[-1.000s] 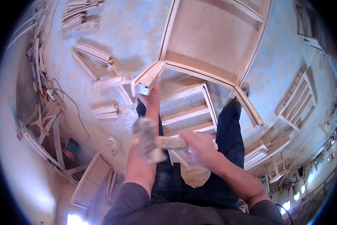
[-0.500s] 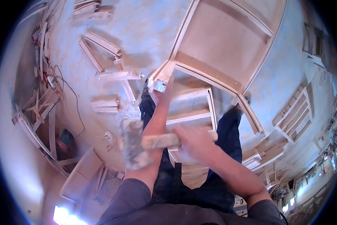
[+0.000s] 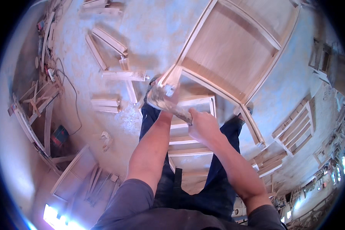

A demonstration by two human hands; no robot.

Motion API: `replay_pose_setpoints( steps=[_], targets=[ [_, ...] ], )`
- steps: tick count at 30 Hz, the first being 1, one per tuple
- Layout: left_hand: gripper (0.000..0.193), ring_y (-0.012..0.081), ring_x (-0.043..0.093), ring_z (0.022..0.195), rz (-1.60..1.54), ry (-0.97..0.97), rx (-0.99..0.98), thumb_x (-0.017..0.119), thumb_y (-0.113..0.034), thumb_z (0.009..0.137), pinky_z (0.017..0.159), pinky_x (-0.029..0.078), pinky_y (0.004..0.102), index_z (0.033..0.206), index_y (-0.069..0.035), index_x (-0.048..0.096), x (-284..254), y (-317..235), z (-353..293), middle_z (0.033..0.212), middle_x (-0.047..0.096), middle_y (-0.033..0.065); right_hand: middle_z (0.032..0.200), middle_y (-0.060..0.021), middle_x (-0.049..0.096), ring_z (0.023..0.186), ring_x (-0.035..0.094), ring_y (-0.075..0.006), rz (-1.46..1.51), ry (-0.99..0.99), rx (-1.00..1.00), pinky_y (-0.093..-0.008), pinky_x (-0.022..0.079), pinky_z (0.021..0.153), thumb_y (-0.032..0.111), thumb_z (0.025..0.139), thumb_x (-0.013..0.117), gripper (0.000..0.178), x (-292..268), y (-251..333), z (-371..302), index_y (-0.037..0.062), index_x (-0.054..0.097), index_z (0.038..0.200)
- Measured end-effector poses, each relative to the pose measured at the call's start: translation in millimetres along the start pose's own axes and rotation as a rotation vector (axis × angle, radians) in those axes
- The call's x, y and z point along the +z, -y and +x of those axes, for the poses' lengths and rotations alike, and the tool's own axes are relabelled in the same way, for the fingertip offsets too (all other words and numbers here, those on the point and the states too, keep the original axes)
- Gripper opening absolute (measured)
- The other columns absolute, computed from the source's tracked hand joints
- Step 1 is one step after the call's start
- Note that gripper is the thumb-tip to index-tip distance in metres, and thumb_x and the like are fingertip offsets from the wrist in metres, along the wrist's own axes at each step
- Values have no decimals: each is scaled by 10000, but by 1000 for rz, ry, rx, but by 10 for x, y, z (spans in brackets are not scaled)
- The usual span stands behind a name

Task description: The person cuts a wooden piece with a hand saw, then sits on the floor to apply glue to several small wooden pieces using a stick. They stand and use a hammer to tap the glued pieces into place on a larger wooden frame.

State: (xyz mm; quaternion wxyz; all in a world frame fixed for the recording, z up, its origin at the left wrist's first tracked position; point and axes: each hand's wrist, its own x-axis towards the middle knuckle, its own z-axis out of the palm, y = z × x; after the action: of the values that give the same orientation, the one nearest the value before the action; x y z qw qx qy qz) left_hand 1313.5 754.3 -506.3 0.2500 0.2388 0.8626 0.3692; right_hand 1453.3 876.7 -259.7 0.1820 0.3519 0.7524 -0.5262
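Note:
My right hand (image 3: pixel 205 126) is closed round the handle of a heavy hammer (image 3: pixel 157 99), whose worn head is blurred by motion. That head sits over the end of a wooden leg (image 3: pixel 171 76) at the near left corner of a large panelled wooden frame (image 3: pixel 226 50). My left hand (image 3: pixel 174 99) is wrapped round this leg, just under the hammer, which partly hides its fingers. Whether the hammer touches the leg I cannot tell. A second leg (image 3: pixel 253 124) juts from the frame's near right corner, beside my right foot.
Between my legs lies a slatted wooden frame (image 3: pixel 191 143). Loose wooden pieces (image 3: pixel 124 75) are scattered on the left floor. Farther left are a cable (image 3: pixel 75 99) and scrap wood (image 3: pixel 38 103). Another slatted frame (image 3: pixel 295 128) and stacked boards (image 3: pixel 270 165) lie at the right.
My right hand has swung the hammer forward, from above my left forearm to the leg's end. My left hand keeps its hold on the leg. The view has shifted slightly.

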Motion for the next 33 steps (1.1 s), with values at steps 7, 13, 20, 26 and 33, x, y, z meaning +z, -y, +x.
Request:
replay_pose_setpoints(
  steps=[7, 13, 20, 26, 33],
  targets=[
    [571, 231, 651, 1037, 121, -24, 75, 821, -193, 805, 881, 533, 346, 1268, -8, 544, -83, -400, 72, 1156, 663, 123, 765, -210, 664, 757, 672, -442, 97, 39, -18, -545, 513, 678, 102, 811, 643, 237, -146, 277, -128, 64, 571, 1033],
    [607, 270, 590, 1160, -26, -2, 26, 798, -186, 810, 1008, 471, 361, 1323, 1, 532, -225, -532, 0, 1249, 612, 148, 769, -198, 668, 755, 677, -413, -64, 14, 109, -530, 518, 667, 73, 764, 658, 250, 146, -34, 175, 77, 578, 1001],
    [723, 387, 535, 1286, 174, 96, -210, 746, -319, 872, 1091, 420, 428, 1411, 69, 460, -538, 426, 460, 1351, 577, 254, 756, -180, 664, 746, 668, -407, 4, 67, 222, -506, 519, 676, 41, 753, 660, 245, 318, -21, 118, 80, 575, 980],
    [717, 382, 639, 1096, -97, -404, -875, 781, -384, 835, 935, 503, 501, 1309, 93, 532, -811, 2146, 1489, 1193, 647, 233, 836, -149, 669, 756, 668, -391, 68, 120, 138, -490, 521, 665, 45, 688, 691, 320, 216, -81, 236, 86, 573, 983],
    [418, 360, 666, 939, -634, -122, -1059, 690, -249, 869, 804, 572, 500, 1164, 30, 588, -1338, 1951, 1697, 1085, 644, 187, 842, -141, 673, 745, 670, -377, 74, 69, 117, -473, 523, 653, 57, 694, 687, 309, 222, -97, 242, 90, 568, 978]
  ],
)
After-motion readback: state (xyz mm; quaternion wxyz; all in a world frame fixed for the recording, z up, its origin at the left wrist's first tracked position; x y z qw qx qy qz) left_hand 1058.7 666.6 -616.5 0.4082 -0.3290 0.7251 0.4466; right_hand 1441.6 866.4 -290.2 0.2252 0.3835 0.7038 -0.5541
